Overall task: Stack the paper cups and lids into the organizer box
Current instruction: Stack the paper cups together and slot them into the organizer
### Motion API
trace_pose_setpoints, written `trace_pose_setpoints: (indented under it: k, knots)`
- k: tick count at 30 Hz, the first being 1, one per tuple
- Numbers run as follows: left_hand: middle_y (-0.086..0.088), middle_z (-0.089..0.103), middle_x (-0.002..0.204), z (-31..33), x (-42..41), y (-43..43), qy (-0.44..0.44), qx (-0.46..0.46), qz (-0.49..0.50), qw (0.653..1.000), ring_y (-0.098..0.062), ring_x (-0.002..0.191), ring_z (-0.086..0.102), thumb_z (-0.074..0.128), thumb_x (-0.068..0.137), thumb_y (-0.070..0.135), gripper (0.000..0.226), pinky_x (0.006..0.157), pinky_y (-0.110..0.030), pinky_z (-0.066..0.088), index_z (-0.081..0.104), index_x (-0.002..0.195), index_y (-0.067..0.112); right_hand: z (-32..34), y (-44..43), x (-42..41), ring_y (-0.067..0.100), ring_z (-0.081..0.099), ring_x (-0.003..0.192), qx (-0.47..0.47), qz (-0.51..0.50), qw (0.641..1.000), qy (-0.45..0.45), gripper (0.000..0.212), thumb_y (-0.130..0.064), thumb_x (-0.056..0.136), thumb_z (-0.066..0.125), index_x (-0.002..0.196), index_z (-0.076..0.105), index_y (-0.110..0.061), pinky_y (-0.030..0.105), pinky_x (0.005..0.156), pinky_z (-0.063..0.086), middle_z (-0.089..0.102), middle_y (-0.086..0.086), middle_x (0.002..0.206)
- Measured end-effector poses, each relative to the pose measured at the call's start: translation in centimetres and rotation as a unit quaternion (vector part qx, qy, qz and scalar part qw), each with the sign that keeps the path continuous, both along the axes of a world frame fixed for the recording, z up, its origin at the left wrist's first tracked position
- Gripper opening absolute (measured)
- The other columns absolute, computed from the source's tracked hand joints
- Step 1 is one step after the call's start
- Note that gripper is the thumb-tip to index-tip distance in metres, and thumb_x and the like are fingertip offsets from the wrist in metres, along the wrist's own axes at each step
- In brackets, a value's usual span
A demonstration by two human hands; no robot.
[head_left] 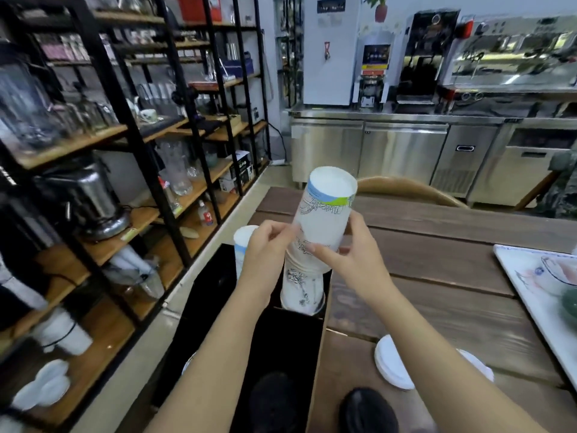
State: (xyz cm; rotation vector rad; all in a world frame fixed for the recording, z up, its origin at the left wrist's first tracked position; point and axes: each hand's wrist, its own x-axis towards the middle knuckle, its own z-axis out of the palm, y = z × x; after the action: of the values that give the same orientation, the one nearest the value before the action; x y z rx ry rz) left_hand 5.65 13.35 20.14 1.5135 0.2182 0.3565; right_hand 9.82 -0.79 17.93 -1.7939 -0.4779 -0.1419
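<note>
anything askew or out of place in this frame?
Yes: the top cup, held by both the left hand and the right hand, tilts off the axis of the cup stack in the organizer box. White lids lie on the table.

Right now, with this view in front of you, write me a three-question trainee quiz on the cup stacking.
1. True or false: both hands, left hand and right hand, hold the upside-down paper cup.
2. Multiple choice: the white lids lie (A) inside the organizer box, (B) on the wooden table right of the box, (C) on the shelf.
3. Fill in: the held cup sits over a ____ of cups standing in the black organizer box.

Key: 1 true; 2 B; 3 stack.
</note>
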Motion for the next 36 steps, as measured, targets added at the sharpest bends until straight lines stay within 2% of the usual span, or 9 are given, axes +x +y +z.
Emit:
trace_pose_setpoints:
  k: [3,8,12,17,20,25,31,33,36]
  knots:
    - [0.006,0.056,0.072,-1.4,-0.1,1.2,0.017,0.026,0.017,0.999,0.008,0.06,0.052,0.059,0.088,0.025,0.019,0.055,-0.005,0.04,0.059,0.074,0.012,-1.6,1.0,-0.1,-0.002,0.052,0.11,-0.046,0.009,0.998,0.046,0.069,-0.047,0.062,0.078,0.117,0.038,-0.042,0.036,0.093,0.049,0.055,-0.019,0.12]
    - [0.005,0.065,0.095,-4.5,-0.1,1.9,0.085,0.033,-0.018,0.996,-0.009,0.095,0.06,0.057,0.088,0.035,0.021,0.074,-0.021,0.044,0.062,0.093,0.015,-4.9,1.6,0.4,0.021,0.056,0.102,-0.241,-0.016,0.966,0.092,0.061,-0.053,0.063,0.074,0.101,0.035,-0.025,0.041,0.085,0.04,0.059,-0.012,0.101]
    - [0.004,0.063,0.101,-6.9,0.1,1.9,0.127,0.081,-0.048,0.988,0.0,0.092,0.058,0.062,0.085,0.032,0.025,0.066,-0.007,0.042,0.058,0.104,0.016,-7.1,1.6,0.7,0.02,0.052,0.092,-0.287,-0.036,0.952,0.101,0.054,-0.054,0.066,0.07,0.089,0.032,-0.022,0.038,0.079,0.022,0.06,-0.008,0.095]
    - [0.005,0.06,0.098,-8.0,0.1,1.9,0.122,0.103,-0.061,0.985,0.003,0.087,0.055,0.063,0.084,0.023,0.018,0.063,-0.006,0.043,0.053,0.098,0.019,-7.2,1.7,1.2,0.018,0.049,0.088,-0.334,-0.051,0.94,0.057,0.053,-0.056,0.066,0.066,0.087,0.03,-0.024,0.037,0.076,0.02,0.048,-0.015,0.078]
    - [0.003,0.059,0.106,-7.9,0.0,1.4,0.119,0.111,-0.051,0.985,0.003,0.09,0.054,0.062,0.084,0.022,0.027,0.069,-0.013,0.04,0.051,0.108,0.016,-7.6,1.2,0.8,0.018,0.051,0.101,-0.344,-0.055,0.936,0.043,0.055,-0.059,0.067,0.065,0.099,0.036,-0.025,0.036,0.078,0.02,0.056,-0.011,0.096]
    - [0.007,0.049,0.117,-9.8,-3.4,-1.1,0.051,0.165,0.067,0.983,-0.007,0.108,0.049,0.058,0.087,0.022,0.03,0.085,-0.017,0.036,0.043,0.114,0.022,-9.5,-1.5,-1.4,0.018,0.047,0.12,-0.323,-0.104,0.941,0.02,0.073,-0.06,0.074,0.059,0.132,0.035,-0.022,0.037,0.093,0.026,0.054,-0.003,0.129]
    - [0.0,0.044,0.129,-13.9,-8.0,-6.9,-0.008,0.357,-0.114,0.927,-0.017,0.132,0.032,0.056,0.087,0.017,0.04,0.107,-0.015,0.019,0.046,0.125,0.01,-12.3,-6.5,-5.4,0.02,0.043,0.128,-0.301,-0.132,0.939,0.105,0.068,-0.047,0.083,0.061,0.137,0.036,-0.014,0.036,0.102,0.03,0.048,0.003,0.139]
    - [-0.005,0.037,0.144,-14.9,-8.8,-8.3,-0.003,0.422,-0.132,0.897,-0.021,0.142,0.014,0.053,0.088,0.021,0.043,0.115,-0.024,0.011,0.045,0.129,0.009,-13.3,-7.5,-7.0,0.021,0.043,0.128,-0.288,-0.128,0.938,0.143,0.065,-0.04,0.085,0.062,0.137,0.037,-0.009,0.029,0.101,0.032,0.048,0.007,0.138]
    - [-0.01,0.025,0.154,-16.2,-9.7,-9.6,-0.012,0.495,-0.167,0.853,-0.022,0.145,0.009,0.049,0.088,0.023,0.053,0.117,-0.03,0.003,0.037,0.137,0.006,-15.0,-8.6,-9.1,0.026,0.046,0.125,-0.289,-0.137,0.929,0.185,0.059,-0.034,0.085,0.063,0.132,0.042,-0.006,0.029,0.096,0.034,0.051,0.012,0.134]
